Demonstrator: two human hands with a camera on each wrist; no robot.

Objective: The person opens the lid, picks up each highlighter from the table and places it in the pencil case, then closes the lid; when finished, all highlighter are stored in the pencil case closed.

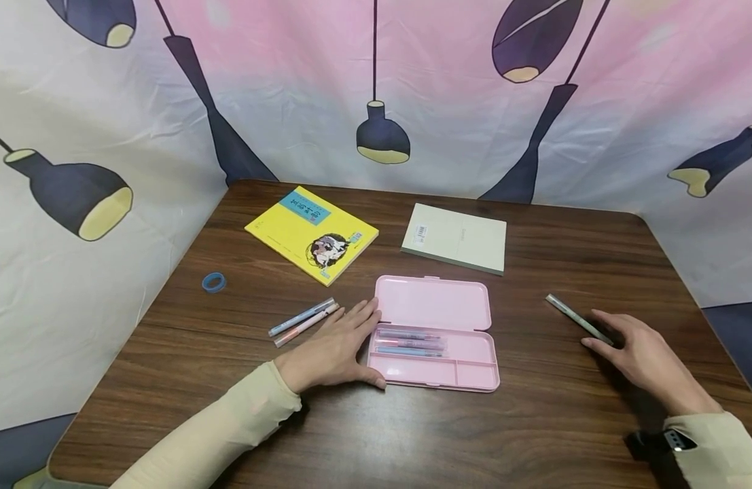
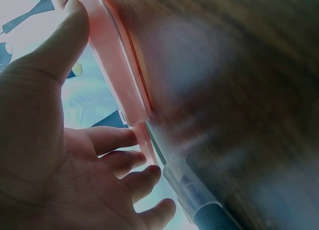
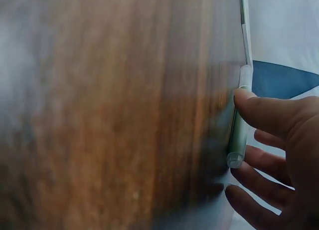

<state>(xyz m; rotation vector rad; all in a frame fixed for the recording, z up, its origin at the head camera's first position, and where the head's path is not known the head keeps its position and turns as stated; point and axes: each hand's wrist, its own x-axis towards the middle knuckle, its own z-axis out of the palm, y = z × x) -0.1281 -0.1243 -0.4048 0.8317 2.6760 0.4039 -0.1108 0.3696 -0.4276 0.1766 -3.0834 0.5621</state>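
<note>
A pink pencil case (image 1: 412, 370) lies with its lid (image 1: 433, 302) folded back. Inside its longer compartment are several pens (image 1: 409, 343). My left hand (image 1: 335, 350) rests at the case's left side, fingers extended by the hinge and thumb at the front corner. In the left wrist view, that hand (image 2: 75, 155) is spread beside the case's edge. On the right, my right hand (image 1: 647, 353) pinches a green pen (image 1: 574, 316) between thumb and fingers, low over the table. The right wrist view shows the thumb (image 3: 264, 110) against the pen's barrel.
Two pens (image 1: 302, 322) lie just left of my left hand. Farther left is a blue tape roll (image 1: 213, 282). A yellow book (image 1: 314, 234) and a pale green notebook (image 1: 458, 238) lie at the back of the brown table (image 1: 449, 435), before a patterned curtain.
</note>
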